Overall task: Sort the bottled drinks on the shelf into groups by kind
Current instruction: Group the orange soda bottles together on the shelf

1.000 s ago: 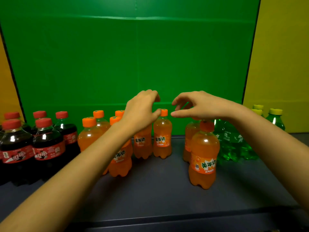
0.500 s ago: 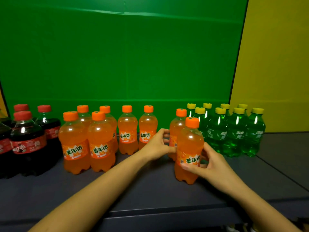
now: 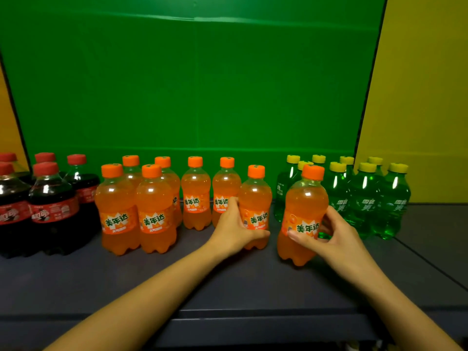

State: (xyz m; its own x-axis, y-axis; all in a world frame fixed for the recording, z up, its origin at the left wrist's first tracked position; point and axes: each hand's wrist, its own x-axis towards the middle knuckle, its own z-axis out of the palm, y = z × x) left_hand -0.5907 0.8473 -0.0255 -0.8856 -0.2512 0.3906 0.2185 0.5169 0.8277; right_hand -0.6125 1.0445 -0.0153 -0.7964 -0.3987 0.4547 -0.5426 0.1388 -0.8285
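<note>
On the dark shelf stand three groups of small bottles. Dark cola bottles with red caps are at the left. Several orange soda bottles fill the middle. Green bottles with yellow caps stand at the right. My left hand grips one orange bottle around its label, just right of the orange group. My right hand holds another orange bottle at its lower half; this one stands in front of the green bottles, partly hiding them.
A green back panel closes the shelf behind the bottles, with yellow panels at both sides. The shelf's front edge runs below my forearms. A seam crosses the shelf surface at the right.
Both hands dropped from the bottle caps to the bottle bodies and closed on them. The left-hand bottle has slid left, away from the right-hand bottle. The view shifted right, showing more green bottles.
</note>
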